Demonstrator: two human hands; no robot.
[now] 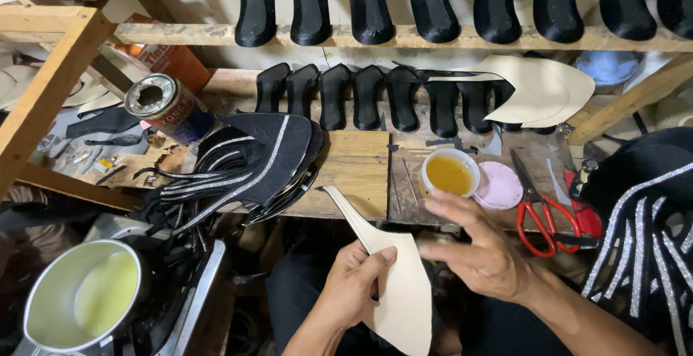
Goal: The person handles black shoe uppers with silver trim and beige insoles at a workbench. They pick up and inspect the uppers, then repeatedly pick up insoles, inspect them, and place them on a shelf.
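1. Left hand (351,284) pinches a cream insole piece (393,284), thumb on top, fingers curled under; piece sits near centre, narrow tip pointing far-left toward the bench (354,165).
2. Right hand (485,249) open, fingers spread, holds nothing; hovers just right of the piece, not clearly touching it.
3. Small cup (449,173) of yellow liquid, likely glue, sits on the bench just beyond the right hand; pink lid (498,186) beside it.
4. Red scissors (540,215) lie right of the lid.
5. Step, as judged: piece held ready between pickup and gluing, with the right hand nearest the cup. Next move calls for a steady left grip and a clean reach to the cup without tipping it.
6. Pile of black uppers (249,165) with silver strips at left; tin can (167,107) behind it; pot (83,298) of pale liquid near-left.
7. Black soles (368,96) stand in rows on far wooden shelves.
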